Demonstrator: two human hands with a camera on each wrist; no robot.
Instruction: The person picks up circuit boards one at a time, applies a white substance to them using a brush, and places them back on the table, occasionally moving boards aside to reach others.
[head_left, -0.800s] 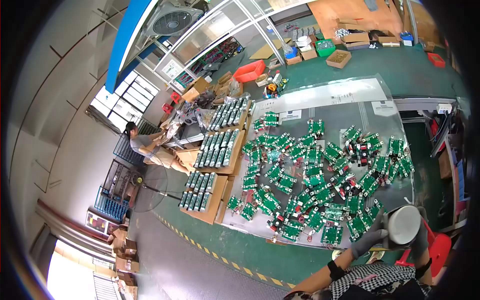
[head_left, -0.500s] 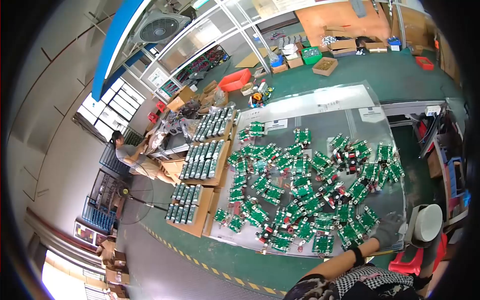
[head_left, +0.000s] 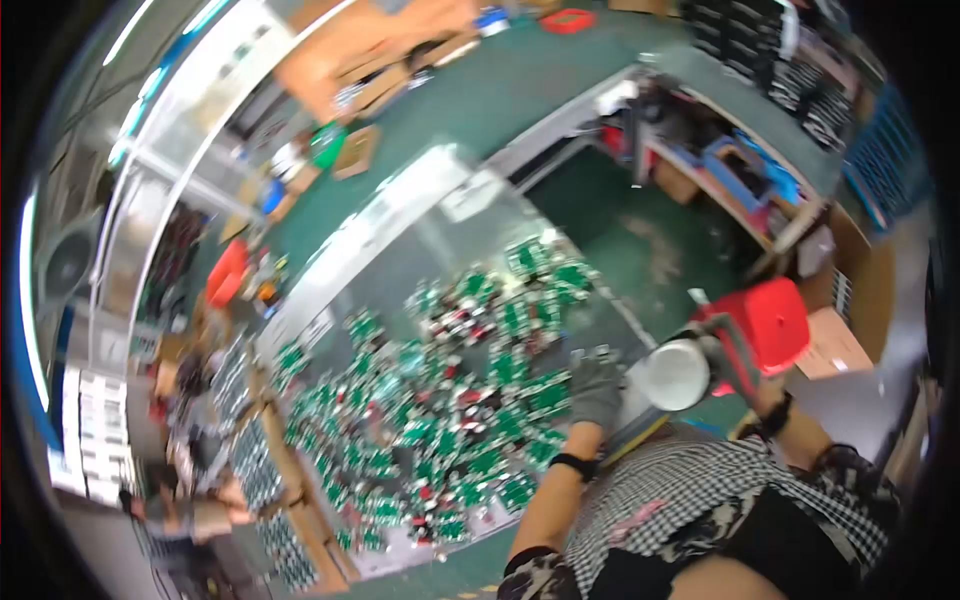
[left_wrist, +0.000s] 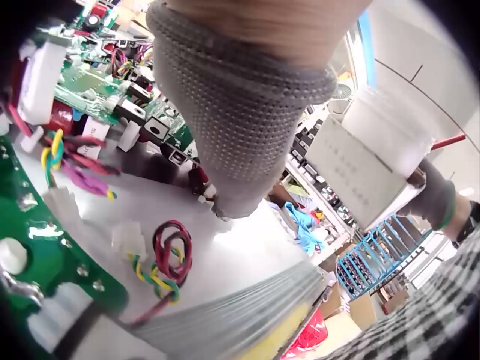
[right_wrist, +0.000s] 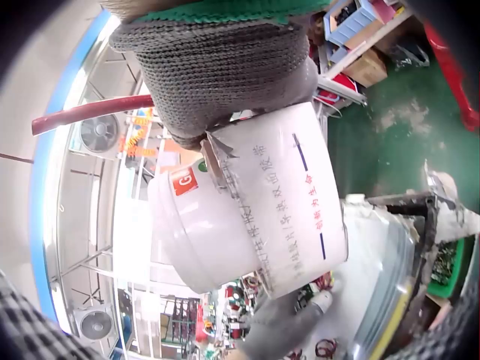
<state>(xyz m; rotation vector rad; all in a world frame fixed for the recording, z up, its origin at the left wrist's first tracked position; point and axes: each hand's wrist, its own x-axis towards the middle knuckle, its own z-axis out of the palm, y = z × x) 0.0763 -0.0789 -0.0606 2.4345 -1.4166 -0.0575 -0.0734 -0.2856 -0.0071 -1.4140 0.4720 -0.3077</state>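
Observation:
My gloved right hand (head_left: 735,355) grips a white tub (head_left: 677,375) beside the table's right corner. In the right wrist view that glove (right_wrist: 225,82) holds the printed white band (right_wrist: 292,195) around the tub (right_wrist: 202,232). My gloved left hand (head_left: 597,390) is over the table edge at the green circuit boards (head_left: 545,395), and from the right wrist side its fingers look extended (right_wrist: 281,326). In the left wrist view the left glove (left_wrist: 232,120) reaches down near boards and twisted wires (left_wrist: 172,262); its fingers are mostly hidden.
Many boards with wires cover the table (head_left: 385,265). A red stool (head_left: 775,325) stands close behind my right hand, near an open cardboard box (head_left: 865,270). A shelf with a blue bin (head_left: 745,170) lies beyond; at the left another person (head_left: 190,515) works.
The head view has swung to the right and blurred. My left hand has come away from the tub and moved to the boards, while my right hand keeps hold of the tub.

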